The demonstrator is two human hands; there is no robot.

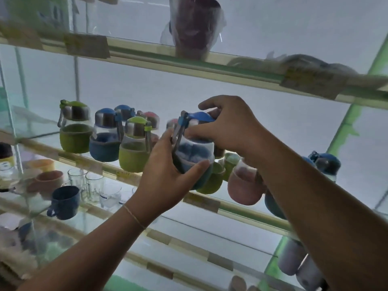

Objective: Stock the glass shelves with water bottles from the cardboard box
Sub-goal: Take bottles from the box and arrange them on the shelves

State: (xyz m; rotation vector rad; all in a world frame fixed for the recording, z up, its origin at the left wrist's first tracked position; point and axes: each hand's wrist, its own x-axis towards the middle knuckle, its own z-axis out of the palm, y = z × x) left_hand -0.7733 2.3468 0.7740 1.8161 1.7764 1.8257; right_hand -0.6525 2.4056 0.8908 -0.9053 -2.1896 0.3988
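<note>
A small round water bottle (194, 150) with a blue lid, clear body and blue sleeve is held in front of the middle glass shelf (210, 203). My left hand (168, 175) grips its lower body from below and the left. My right hand (226, 127) curls round the lid and neck from above. On that shelf stand several similar bottles: green (73, 131), blue (105, 139), green (134, 148) to the left, and pink (243, 185) and blue (324, 166) to the right. The cardboard box is out of view.
The upper shelf (189, 64) holds a wrapped dark cup (195, 28). Below left, a lower shelf carries a blue mug (65, 201), a pink mug (49, 180) and clear glasses (92, 185). Grey bottles (294, 261) lie at the lower right. Paper price labels line the shelf edges.
</note>
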